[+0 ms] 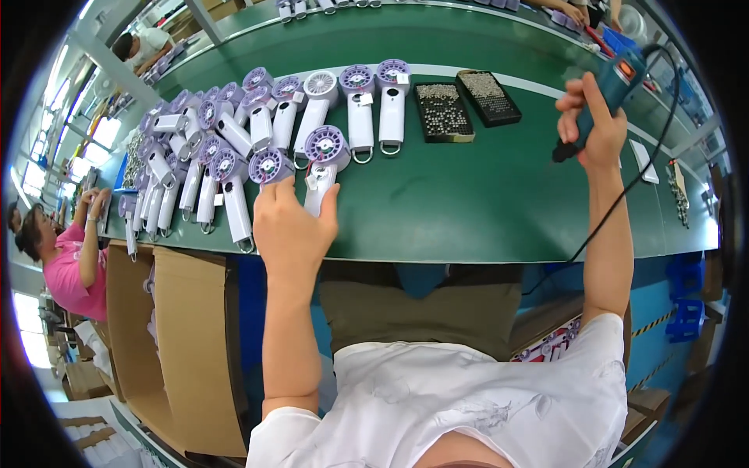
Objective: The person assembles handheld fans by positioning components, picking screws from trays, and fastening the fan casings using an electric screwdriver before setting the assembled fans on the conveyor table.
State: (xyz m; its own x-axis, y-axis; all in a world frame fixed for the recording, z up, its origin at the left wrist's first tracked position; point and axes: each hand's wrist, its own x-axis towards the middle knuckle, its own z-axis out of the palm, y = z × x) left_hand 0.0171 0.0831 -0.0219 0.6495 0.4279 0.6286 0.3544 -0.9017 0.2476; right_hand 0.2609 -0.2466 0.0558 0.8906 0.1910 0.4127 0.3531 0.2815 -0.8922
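My left hand [293,226] is closed around the white handle of a small handheld fan [326,145] with a purple round head, lying on the green table. The thumb presses on the handle's right side, and thin wires show near its neck. A second purple fan head [270,165] sits just beyond my left fingers; my hand hides its handle. Raised over the table's right side, my right hand [597,121] grips a teal corded electric screwdriver [622,84], its dark tip pointing down and left. The black cord hangs past my right forearm.
Many similar fans [226,164] lie piled on the left, with several in a row behind. Two black trays of small metal parts [443,109] [488,97] stand at the back centre. An open cardboard box [195,343] is below left. A co-worker in pink [74,261] sits at left.
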